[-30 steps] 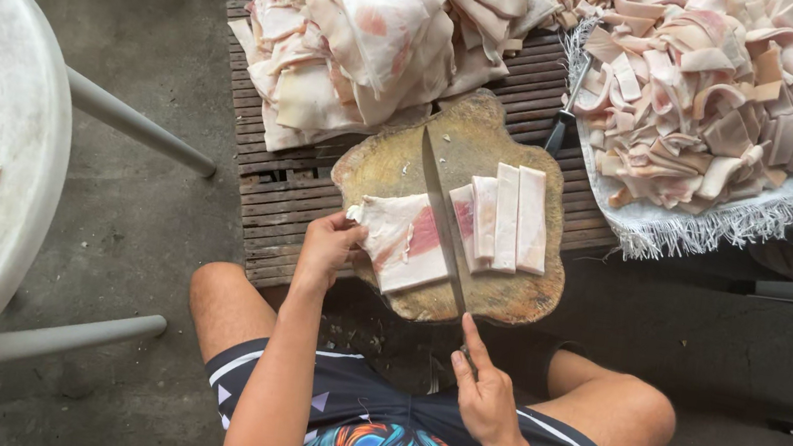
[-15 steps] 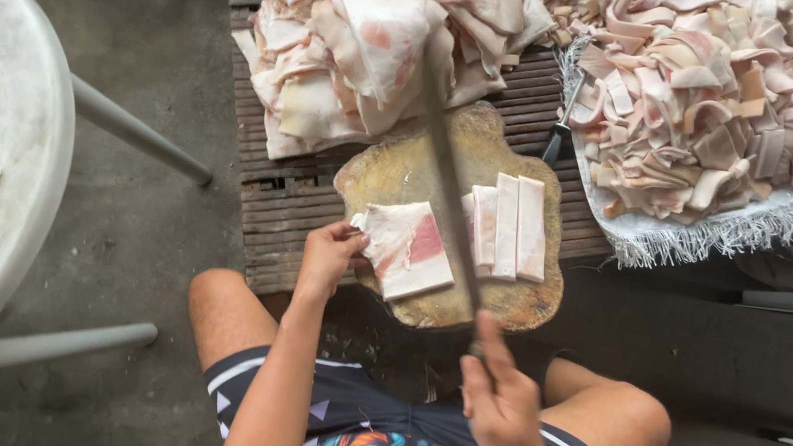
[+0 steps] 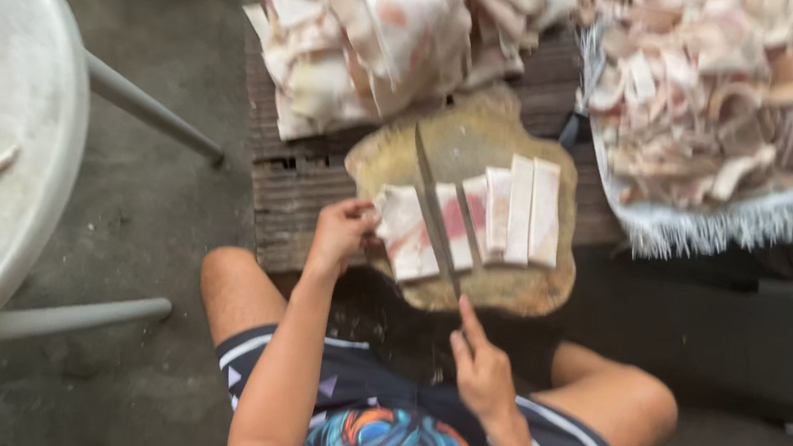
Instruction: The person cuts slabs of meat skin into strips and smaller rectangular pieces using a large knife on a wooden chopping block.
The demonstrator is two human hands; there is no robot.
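Clenched on the knife (image 3: 436, 208), the right hand (image 3: 481, 370) sits at its 5 o'clock end, blade running toward 11 across the meat slab (image 3: 407, 234) pinned by the left hand (image 3: 340, 234).

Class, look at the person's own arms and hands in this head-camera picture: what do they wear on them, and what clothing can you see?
Both arms are bare, with no sleeves reaching them. The left hand and the right hand wear no gloves; the picture is too blurred to tell about rings, and no watch or band shows at the wrists. The only clothing in view is a pair of dark shorts with white side stripes and a bright multicoloured print.
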